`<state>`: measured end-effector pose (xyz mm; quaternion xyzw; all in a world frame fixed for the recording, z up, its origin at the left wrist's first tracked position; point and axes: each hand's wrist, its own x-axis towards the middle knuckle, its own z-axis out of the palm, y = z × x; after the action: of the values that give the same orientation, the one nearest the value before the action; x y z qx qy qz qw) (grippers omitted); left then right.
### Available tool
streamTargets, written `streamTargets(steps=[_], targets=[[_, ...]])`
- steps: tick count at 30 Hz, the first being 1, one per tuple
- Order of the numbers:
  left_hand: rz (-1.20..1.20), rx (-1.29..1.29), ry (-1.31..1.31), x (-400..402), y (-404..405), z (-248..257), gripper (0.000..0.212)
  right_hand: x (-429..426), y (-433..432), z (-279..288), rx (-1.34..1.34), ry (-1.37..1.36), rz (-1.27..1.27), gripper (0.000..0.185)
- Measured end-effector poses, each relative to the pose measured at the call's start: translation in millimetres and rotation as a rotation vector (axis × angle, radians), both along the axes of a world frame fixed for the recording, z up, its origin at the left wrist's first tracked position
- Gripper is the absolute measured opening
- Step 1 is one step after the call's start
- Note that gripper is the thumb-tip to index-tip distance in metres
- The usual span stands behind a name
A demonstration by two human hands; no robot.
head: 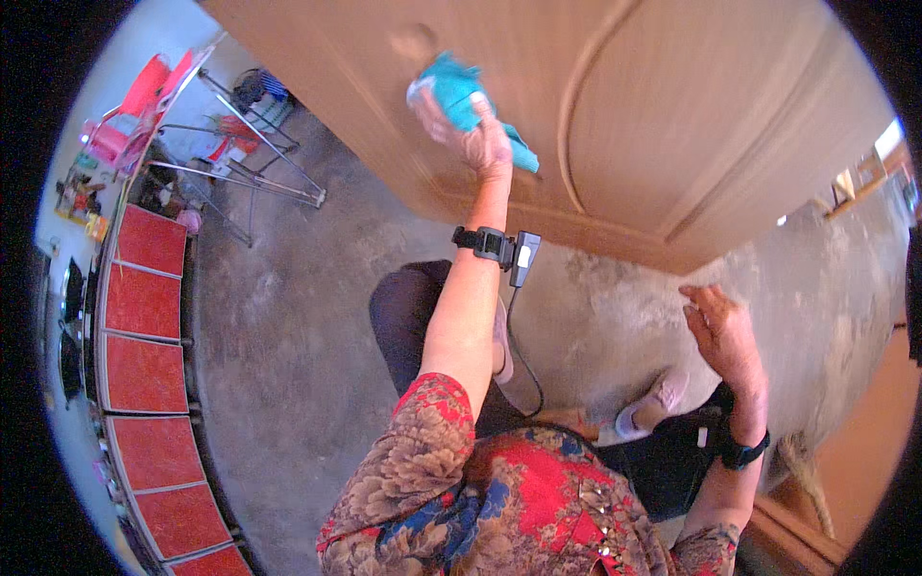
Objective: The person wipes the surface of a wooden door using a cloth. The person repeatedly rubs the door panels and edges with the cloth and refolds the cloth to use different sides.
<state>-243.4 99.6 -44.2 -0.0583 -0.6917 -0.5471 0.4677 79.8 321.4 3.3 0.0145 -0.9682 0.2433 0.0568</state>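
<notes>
My left hand (pixel 479 140) is stretched forward and closed around a teal cloth (pixel 454 90). The cloth is pressed to a brown wooden door panel (pixel 648 93) with curved raised moulding, and one end hangs below my fingers. A round knob (pixel 416 42), blurred, sits just beyond the cloth. My right hand (pixel 722 335) hovers over my right leg, below the panel's lower corner. Its fingers are slightly bent and a little apart, with nothing in them.
The concrete floor (pixel 274 345) bears pale stains. Along the left runs a counter faced with red tiles (pixel 146 374). A metal folding stand (pixel 252 173) is at the upper left. A wooden piece (pixel 850 446) lies at the lower right. My wrist device trails a black cable (pixel 515 345).
</notes>
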Motion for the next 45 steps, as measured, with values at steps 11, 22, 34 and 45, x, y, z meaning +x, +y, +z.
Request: streamTargets(steps=[11,22,34,45], targets=[[-0.364,1.227,-0.867,49,122,-225,0.074,5,-4,12,-0.061,0.001,-0.061,0.02],[-0.952,1.923,-1.261,139,268,-226,0.064,14,20,0,-0.072,0.084,-0.147,0.023],[-0.583,0.762,-0.628,-31,-48,-248,0.047,21,11,2,-0.097,0.0,-0.154,0.024],[-0.108,0.864,-0.501,-35,-42,-99,0.054,12,2,11,-0.062,0.022,-0.038,0.02]])
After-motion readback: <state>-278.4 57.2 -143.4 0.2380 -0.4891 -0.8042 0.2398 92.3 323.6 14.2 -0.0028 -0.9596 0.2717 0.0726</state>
